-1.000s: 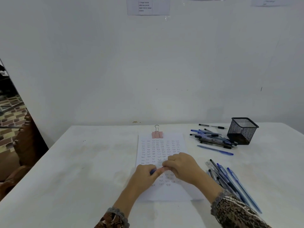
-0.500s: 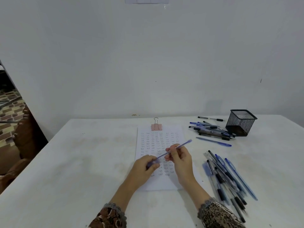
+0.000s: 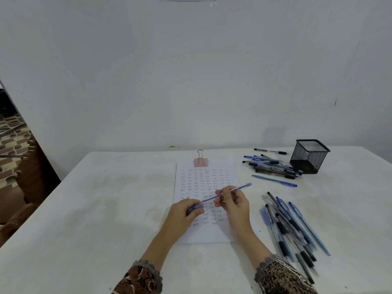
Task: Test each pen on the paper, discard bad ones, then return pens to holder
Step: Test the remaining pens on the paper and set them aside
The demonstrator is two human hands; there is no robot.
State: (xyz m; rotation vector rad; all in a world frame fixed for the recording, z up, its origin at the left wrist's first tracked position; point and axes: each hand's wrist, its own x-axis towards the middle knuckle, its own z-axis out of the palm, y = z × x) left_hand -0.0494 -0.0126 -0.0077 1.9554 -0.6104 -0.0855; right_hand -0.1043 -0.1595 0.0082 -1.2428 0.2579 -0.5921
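- The right hand (image 3: 235,206) pinches a blue pen (image 3: 237,188) about mid-barrel between thumb and first fingers; the pen hangs above the paper (image 3: 212,234), slanting up and away to the right, clear of the sheet
- The left hand (image 3: 180,215) has its fingers curled round what looks like the pen's cap (image 3: 196,207), right at the pen's lower end; from here I can't tell whether the cap is clear of the tip or only half off
- So I'd call this the uncapping, just ahead of writing a test word
- Best to draw the cap straight along the barrel, not sideways, and keep it in the left hand so it goes back on the same pen
- The right hand's hold sits too far up the barrel for writing; it wants to slide down near the tip before the point meets the sheet
- Rows of small test words fill the paper down to about where the hands are; the bare strip is at the near edge, so the next mark belongs there
- Only a pink binder clip (image 3: 200,161) holds the far end, so a steadying left hand on the sheet would help
- One pile of pens (image 3: 290,225) lies just right of the paper, another pile (image 3: 273,167) beside the mesh holder (image 3: 308,155), from which no pens stick out; which pile is tested I can't tell, so mind they don't mix
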